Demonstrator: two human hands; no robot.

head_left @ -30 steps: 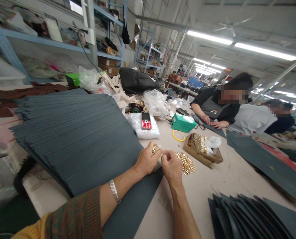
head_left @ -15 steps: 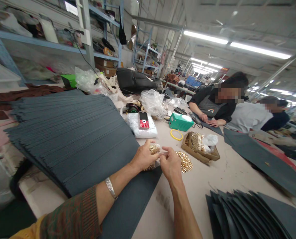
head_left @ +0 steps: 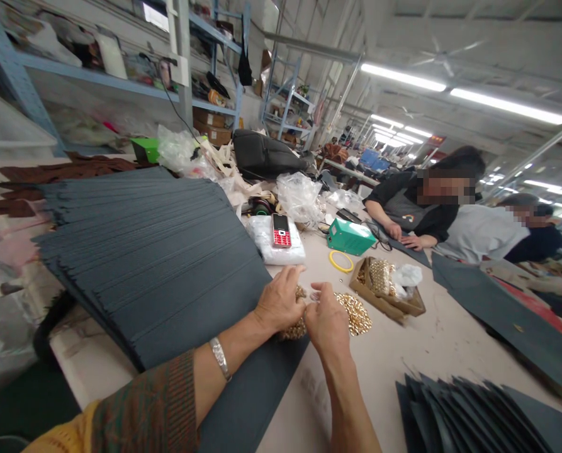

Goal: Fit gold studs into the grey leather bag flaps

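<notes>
My left hand (head_left: 281,302) is closed on a clear plastic bag of small gold metal pieces (head_left: 294,328), mostly hidden behind the fingers. Close against it, my right hand (head_left: 326,319) pinches what looks like the bag's plastic, a bit of which shows at its fingertips. The two hands meet at the knuckles. A loose heap of gold pieces (head_left: 354,313) lies on the table just beyond my right hand. Dark grey sheets (head_left: 167,251) are fanned out in a stack to the left, and one reaches under my left forearm.
A cardboard box (head_left: 403,308) with bagged gold pieces stands at the right. Behind it are a yellow tape roll (head_left: 341,261), a green box (head_left: 351,236) and a red phone (head_left: 281,231) on a white packet. Another person (head_left: 410,207) works across the table. More dark sheets (head_left: 469,412) lie front right.
My hands have drawn closer together, and less clear plastic shows between them. The whole view has shifted slightly, so everything sits a little further right and lower.
</notes>
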